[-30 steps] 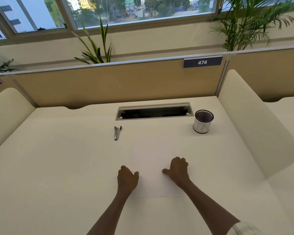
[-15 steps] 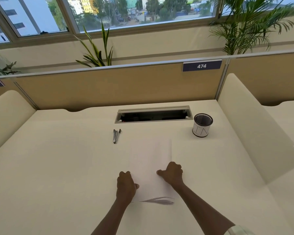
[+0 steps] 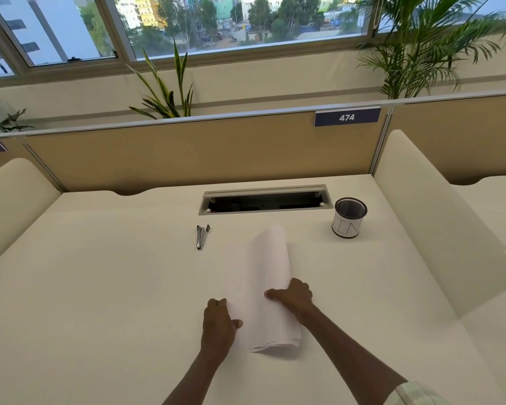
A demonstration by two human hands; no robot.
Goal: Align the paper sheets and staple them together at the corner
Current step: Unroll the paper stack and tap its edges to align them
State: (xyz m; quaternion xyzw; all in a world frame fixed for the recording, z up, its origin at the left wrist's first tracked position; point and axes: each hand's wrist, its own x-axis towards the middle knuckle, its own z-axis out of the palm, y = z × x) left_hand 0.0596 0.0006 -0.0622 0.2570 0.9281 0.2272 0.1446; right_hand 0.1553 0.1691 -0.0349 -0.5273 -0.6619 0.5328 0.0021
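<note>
White paper sheets [image 3: 263, 290] are lifted off the cream desk [image 3: 100, 287] and bowed into an arch between my hands. My left hand [image 3: 218, 324] grips the sheets' left edge near their front end. My right hand [image 3: 292, 296] grips the right edge, thumb on top. The near ends of the sheets fan slightly apart at the front. A small metal stapler [image 3: 201, 236] lies on the desk beyond and to the left of the sheets, untouched.
A black mesh pen cup [image 3: 349, 217] with a white label stands at the back right. A cable slot [image 3: 265, 200] opens in the desk behind the sheets. Cream dividers [image 3: 438, 229] flank both sides, with a tan partition at the back.
The sheets lay flat under my hands a second ago. Both hands have since moved inward and raised the edges, so the stack now curves up off the desk.
</note>
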